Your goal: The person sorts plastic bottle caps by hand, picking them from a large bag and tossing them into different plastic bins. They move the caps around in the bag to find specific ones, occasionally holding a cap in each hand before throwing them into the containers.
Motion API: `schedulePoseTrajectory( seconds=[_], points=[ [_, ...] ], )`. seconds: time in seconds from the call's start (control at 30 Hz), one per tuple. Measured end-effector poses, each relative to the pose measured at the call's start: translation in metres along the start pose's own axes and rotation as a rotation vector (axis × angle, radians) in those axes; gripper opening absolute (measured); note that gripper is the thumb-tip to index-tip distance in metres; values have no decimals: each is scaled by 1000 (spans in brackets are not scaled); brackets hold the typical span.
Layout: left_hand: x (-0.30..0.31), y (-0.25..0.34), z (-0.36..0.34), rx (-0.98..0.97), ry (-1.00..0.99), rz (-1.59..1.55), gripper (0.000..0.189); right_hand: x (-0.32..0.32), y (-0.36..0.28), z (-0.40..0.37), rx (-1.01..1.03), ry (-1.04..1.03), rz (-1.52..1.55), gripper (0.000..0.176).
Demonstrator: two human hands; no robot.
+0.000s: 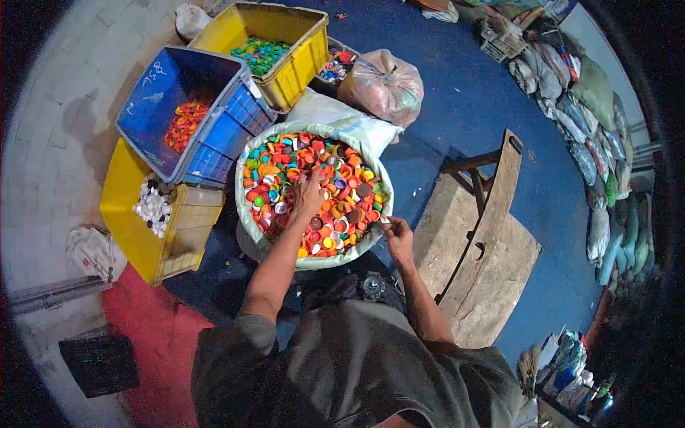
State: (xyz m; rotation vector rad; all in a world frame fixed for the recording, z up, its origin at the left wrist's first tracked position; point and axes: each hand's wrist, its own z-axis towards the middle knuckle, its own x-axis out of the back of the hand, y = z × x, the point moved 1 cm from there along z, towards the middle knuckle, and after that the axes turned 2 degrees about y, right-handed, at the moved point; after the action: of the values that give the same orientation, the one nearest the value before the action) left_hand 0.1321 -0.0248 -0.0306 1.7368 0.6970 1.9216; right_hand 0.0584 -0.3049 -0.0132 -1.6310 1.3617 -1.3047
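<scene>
A large pale-green sack [243, 203] stands in front of me with its mouth rolled open, full of loose plastic bottle caps [330, 230] in red, orange, yellow, green, blue and white. My left hand [308, 194] reaches over the middle of the pile, fingers curled down at a red cap among the others. At the sack's right rim, my right hand [399, 239] is closed, thumb and forefinger pinched on the pale edge of the sack.
To the left stand a blue crate [222, 146] with orange-red caps, a yellow crate [303, 64] with green and blue caps, and another yellow crate [128, 221] with white and black ones. A tied plastic bag [385, 85] lies beyond the sack; a wooden bench [481, 250] stands right.
</scene>
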Motion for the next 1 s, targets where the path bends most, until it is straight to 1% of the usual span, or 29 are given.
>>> schedulePoseTrajectory(
  seconds=[0.07,0.1,0.17,0.2,0.23,0.27,0.3,0.4,0.43,0.47,0.53,0.6,0.63,0.7,0.8,0.9,0.93,1.0],
  points=[
    [3,-2,1,-19,-7,19,57,-4,-12,2,15,8,-29,27],
    [-17,-30,4,-22,-13,-77,53,-8,-9,9,56,1,-40,27],
    [-8,-27,7,-5,-54,-35,54,-14,0,25,136,-2,-63,26],
    [-2,-20,9,3,-75,-17,54,-15,-6,29,154,-2,-104,26],
    [11,-6,11,71,-122,-42,50,-18,-19,30,168,-4,-148,26],
    [9,-6,13,85,-131,-52,50,-21,-27,33,183,-6,-192,26],
    [9,-7,17,99,-139,-62,49,-26,-31,38,246,5,-208,24],
    [5,-6,18,123,-142,-72,48,-30,-46,43,142,-78,-177,28],
    [5,-6,21,138,-158,-85,48,-32,-53,42,142,-84,-133,29],
    [5,-6,22,153,-176,-97,49,-33,-56,43,136,-83,-156,29],
    [3,-7,21,207,-143,-143,44,-35,-59,44,121,-82,-203,29],
    [3,-8,22,297,-147,-240,41,-39,-56,46,222,-24,-230,31],
    [5,-6,21,312,-124,-257,40,-41,-53,48,272,5,-245,32],
    [9,-2,19,339,-78,-290,37,-45,-48,54,380,28,-385,39],
    [-18,-42,8,269,67,-536,33,-54,-52,58,506,44,-531,51],
    [19,9,-10,573,-2,-903,28,-68,-55,60,619,71,-662,61],
    [19,11,-17,613,-2,-1026,28,-72,-54,62,658,83,-708,63],
    [17,15,-32,695,-1,-1276,29,-76,-49,65,622,25,-751,62]
  ],
)
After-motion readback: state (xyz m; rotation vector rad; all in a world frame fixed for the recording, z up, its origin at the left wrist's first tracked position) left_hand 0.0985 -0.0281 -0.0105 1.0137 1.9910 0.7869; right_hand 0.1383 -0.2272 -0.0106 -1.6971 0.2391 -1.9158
